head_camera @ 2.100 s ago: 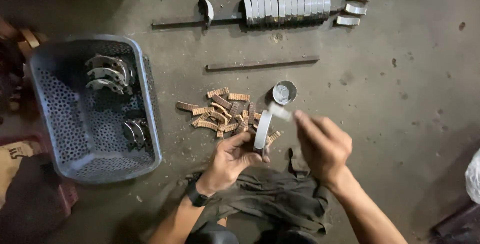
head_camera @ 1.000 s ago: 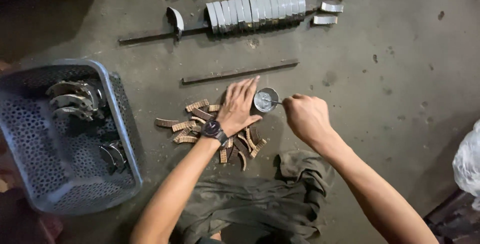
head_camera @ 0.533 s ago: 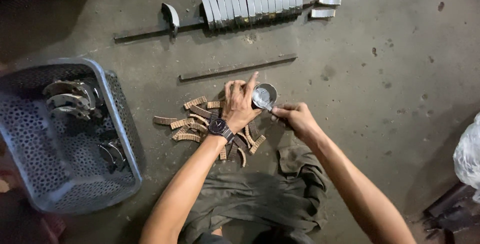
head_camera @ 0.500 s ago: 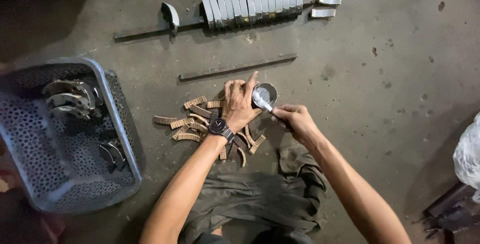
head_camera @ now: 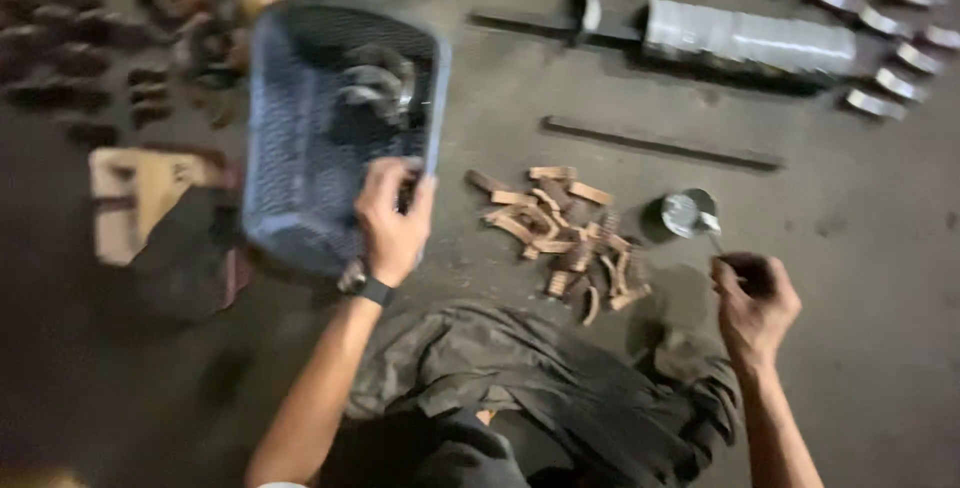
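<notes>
- Whole view is smearing with motion blur; edges are soft and small detail is lost throughout.
- Floor: dark, stained, taking up the entire view; top row of curved metal pieces is running off the upper edge, cut off.
- Basket: blue perforated plastic, sitting left of centre; curved metal parts are lying inside at its far end, shapes hard to resolve.
- Dark objects at upper left are blurring into lumps; cannot tell what they are.
- Row of pale shells is lying packed side by side near the top, beside a dark bar.
- Brown strips are lying in a loose pile between basket and tin.
- Left hand: arm is stretching forward, wrist wearing a watch, fingers curling over the basket's near right rim, gripping it.
- Right hand: clenching into a loose fist around a thin tool, whose tip is reaching up-left toward the tin; the tool itself is barely visible.
- Tin: small, round, shiny, sitting on the floor just above the right hand, right of the strips.
</notes>
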